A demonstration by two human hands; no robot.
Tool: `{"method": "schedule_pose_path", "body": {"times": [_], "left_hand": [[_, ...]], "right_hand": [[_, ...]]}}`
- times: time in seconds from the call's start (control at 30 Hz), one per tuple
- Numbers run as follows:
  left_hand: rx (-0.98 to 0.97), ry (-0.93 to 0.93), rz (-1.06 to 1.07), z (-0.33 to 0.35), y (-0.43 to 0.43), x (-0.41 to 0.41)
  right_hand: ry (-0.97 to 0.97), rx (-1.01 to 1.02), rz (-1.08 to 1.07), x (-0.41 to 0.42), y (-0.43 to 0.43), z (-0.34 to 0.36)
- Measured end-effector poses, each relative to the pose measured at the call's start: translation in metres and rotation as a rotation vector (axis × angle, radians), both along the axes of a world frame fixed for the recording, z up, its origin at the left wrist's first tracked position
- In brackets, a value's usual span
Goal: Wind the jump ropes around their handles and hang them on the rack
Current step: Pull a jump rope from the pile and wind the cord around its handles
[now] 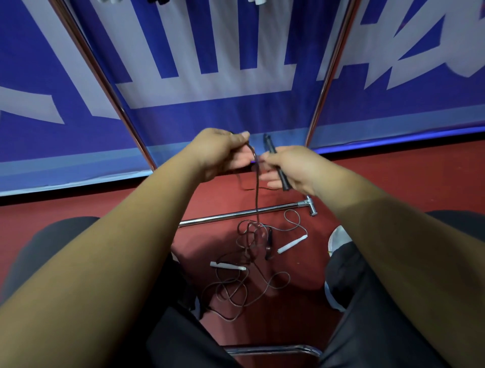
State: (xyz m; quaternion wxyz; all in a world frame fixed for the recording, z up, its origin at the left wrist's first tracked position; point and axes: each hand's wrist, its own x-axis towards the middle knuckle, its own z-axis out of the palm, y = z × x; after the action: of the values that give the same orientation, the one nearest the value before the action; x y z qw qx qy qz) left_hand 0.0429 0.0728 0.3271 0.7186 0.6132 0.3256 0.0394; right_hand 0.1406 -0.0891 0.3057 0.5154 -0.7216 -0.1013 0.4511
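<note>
1. Left hand [220, 152] pinches the dark rope [257, 194], fingers curled, up in front of the blue banner [210, 113].
2. Right hand [294, 168] grips the black handles [278, 169], just right of the left hand.
3. Rope drops into a tangle on the red floor [380, 184].
4. Two white handles [291, 245] lie near the tangle.
5. Rack base bar [236, 216] lies just beyond the tangle.

Left hand [219, 153]: its fingers are blurry where they pinch the dark rope [257, 194].
Black handle [270, 145]: its middle hides under the right hand [294, 168].
Rope pile [252, 236]: too tangled to tell which rope joins which handle.
Rack poles [328, 78]: cut off at the top edge.
Hanging things [258, 2]: only their tips show at the top.
Shoe [338, 236]: partly hidden behind the right arm.
</note>
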Motion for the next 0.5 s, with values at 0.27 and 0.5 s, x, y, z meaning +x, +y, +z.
{"method": "schedule_pose_path", "body": {"times": [0.27, 0.5], "left_hand": [[-0.304, -0.191, 0.382, -0.001, 0.022, 0.002], [-0.023, 0.13, -0.085, -0.009, 0.004, -0.01]], "right_hand": [[0.071, 0.125, 0.054, -0.017, 0.004, 0.002], [0.083, 0.327, -0.191, -0.011, 0.009, 0.02]]}}
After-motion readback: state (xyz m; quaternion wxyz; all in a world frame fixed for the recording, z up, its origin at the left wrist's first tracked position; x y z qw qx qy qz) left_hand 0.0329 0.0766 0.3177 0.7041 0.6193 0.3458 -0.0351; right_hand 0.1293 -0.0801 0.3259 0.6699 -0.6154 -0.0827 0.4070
